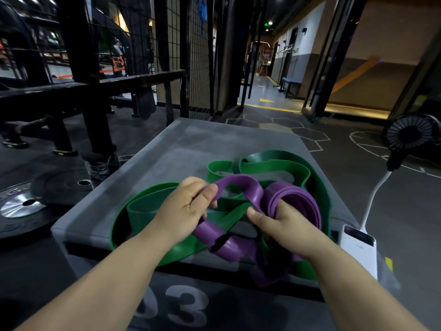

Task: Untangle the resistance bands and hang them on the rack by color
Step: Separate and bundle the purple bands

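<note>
A purple resistance band (245,187) and a wide green resistance band (267,162) lie tangled together on top of a grey padded box (167,149). My left hand (183,206) pinches a raised loop of the purple band between thumb and fingers. My right hand (284,225) grips a bunched coil of the same purple band, thumb pressed against it. Part of the purple band hangs over the box's near edge, crossing the green one. The green band spreads in loose loops to the left and behind both hands.
A black metal rack with a wire mesh panel (100,80) stands at the left rear. Weight plates (26,206) lie on the floor at the left. A white power bank (358,247) with a cable sits at the box's right edge, a small black fan (408,132) beyond it.
</note>
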